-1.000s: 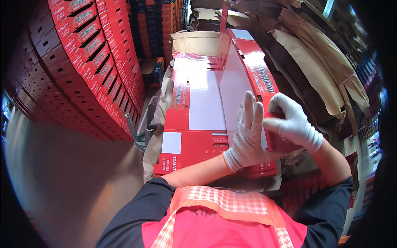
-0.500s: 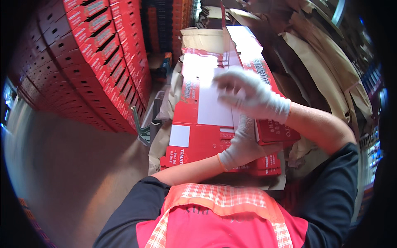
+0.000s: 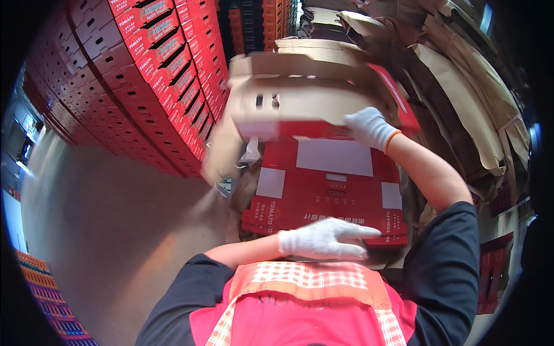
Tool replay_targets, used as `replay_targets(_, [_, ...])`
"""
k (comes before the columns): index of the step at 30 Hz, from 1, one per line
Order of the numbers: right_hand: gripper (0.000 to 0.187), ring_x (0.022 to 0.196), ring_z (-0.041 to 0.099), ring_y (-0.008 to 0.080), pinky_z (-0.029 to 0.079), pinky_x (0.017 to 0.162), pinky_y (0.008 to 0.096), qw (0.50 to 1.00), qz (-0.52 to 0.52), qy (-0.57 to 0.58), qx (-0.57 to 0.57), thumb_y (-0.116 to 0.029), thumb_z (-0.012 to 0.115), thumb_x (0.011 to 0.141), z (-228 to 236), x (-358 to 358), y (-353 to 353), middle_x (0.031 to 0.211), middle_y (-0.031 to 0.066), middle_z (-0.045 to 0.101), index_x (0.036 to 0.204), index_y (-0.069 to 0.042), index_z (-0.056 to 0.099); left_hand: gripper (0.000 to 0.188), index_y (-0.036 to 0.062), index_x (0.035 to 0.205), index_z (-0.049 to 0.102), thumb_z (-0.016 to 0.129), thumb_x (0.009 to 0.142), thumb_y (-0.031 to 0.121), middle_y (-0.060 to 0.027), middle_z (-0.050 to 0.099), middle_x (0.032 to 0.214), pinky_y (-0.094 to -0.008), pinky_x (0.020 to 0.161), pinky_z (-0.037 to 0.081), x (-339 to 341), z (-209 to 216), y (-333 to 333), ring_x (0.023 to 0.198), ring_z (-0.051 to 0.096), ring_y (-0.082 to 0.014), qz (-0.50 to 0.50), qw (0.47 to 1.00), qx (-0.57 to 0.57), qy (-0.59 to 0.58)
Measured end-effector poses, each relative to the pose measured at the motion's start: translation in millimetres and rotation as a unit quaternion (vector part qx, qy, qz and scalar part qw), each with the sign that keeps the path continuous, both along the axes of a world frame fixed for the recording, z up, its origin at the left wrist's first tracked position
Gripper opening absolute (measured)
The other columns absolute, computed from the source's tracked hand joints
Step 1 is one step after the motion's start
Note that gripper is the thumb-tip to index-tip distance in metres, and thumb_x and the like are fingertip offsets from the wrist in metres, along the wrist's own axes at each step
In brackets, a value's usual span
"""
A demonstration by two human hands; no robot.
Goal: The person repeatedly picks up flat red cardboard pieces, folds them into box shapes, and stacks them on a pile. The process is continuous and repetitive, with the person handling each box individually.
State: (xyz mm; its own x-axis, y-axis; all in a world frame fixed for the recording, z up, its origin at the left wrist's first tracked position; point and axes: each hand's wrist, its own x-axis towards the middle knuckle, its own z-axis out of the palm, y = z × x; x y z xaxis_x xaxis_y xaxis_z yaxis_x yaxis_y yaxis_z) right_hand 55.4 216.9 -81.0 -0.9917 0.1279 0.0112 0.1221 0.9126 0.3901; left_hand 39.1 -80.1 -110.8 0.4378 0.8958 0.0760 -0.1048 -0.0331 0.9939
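Observation:
A partly folded cardboard carton, brown inside and red outside, is tilted above the far part of a pile of flat red carton blanks. Its left flap hangs loose and is smeared by motion. My right hand, in a white glove, grips the carton's near edge toward its right end; the fingertips are partly hidden. Close to my apron, my left hand, gloved too, has its fingers stretched out and holds nothing. It hovers over or rests at the pile's near edge; I cannot tell which.
Tall stacks of red cartons rise at the left beside the grey floor. Brown paper-wrapped bundles lie along the right. More coloured stacks show at the lower left, and dark and orange ones stand at the back.
The carton has swung away from upright at the right and now lies across the pile's far part, its inside showing. My left hand has come off it toward my body; my right hand has gripped its edge.

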Motion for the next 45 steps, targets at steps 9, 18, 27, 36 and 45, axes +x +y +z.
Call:
replay_targets(9, [0.044, 0.118, 0.057, 0.0302, 0.053, 0.082, 0.0441, 0.993, -0.069, 0.028, -0.09, -0.003, 0.068, 0.068, -102, 156, 23, 0.123, 0.0102, 0.061, 0.11, -0.014, 0.062, 0.077, 0.0143, 0.151, 0.038, 0.067, 0.083, 0.036, -0.0128, 0.03, 0.16, -0.0609, 0.118, 0.018, -202, -40, -30, 0.147, 0.028, -0.0321, 0.193, 0.482, 0.257, 0.815])
replay_targets(18, [0.066, 0.084, 0.069, 0.0288, 0.056, 0.074, 0.0373, 0.942, -0.051, 0.162, -0.291, -0.041, 0.085, 0.071, -66, 165, -65, 0.098, 0.0115, 0.069, 0.122, -0.011, 0.059, 0.03, 0.0161, 0.108, 0.064, 0.071, 0.084, 0.033, -0.007, 0.071, 0.085, -0.043, 0.063, 0.054, -171, -55, 94, 0.074, 0.069, -0.032, 0.063, 0.585, 0.23, 0.775])
replay_targets(27, [0.039, 0.087, 0.068, 0.0329, 0.055, 0.075, 0.0387, 0.927, -0.111, 0.027, -0.358, -0.04, 0.079, 0.08, -20, 211, -59, 0.091, 0.0152, 0.069, 0.097, -0.007, 0.07, 0.056, 0.0014, 0.113, 0.062, 0.077, 0.082, 0.046, -0.0234, 0.067, 0.101, -0.0438, 0.082, 0.053, -93, -13, 17, 0.098, 0.066, -0.0367, -0.065, 0.794, 0.094, 0.598])
replay_targets(36, [0.076, 0.121, 0.057, 0.0393, 0.048, 0.101, 0.0404, 0.827, -0.091, -0.238, -0.5, -0.043, 0.078, 0.078, -25, 241, -77, 0.131, 0.0206, 0.06, 0.141, -0.011, 0.049, 0.04, 0.0139, 0.127, 0.066, 0.067, 0.088, 0.023, -0.0127, 0.071, 0.108, -0.0364, 0.088, 0.05, -129, -7, -15, 0.097, 0.067, -0.0202, -0.122, 0.845, -0.026, 0.52])
replay_targets(45, [0.075, 0.135, 0.045, 0.0241, 0.035, 0.112, 0.0328, 0.464, -0.231, 0.397, -0.757, -0.015, 0.062, 0.085, -153, 201, -56, 0.15, 0.0145, 0.042, 0.153, -0.001, 0.032, 0.052, 0.0063, 0.148, 0.046, 0.057, 0.1, 0.023, -0.0063, 0.06, 0.134, -0.0342, 0.108, 0.042, -88, -130, 14, 0.123, 0.056, -0.0173, 0.514, 0.828, -0.087, -0.206])
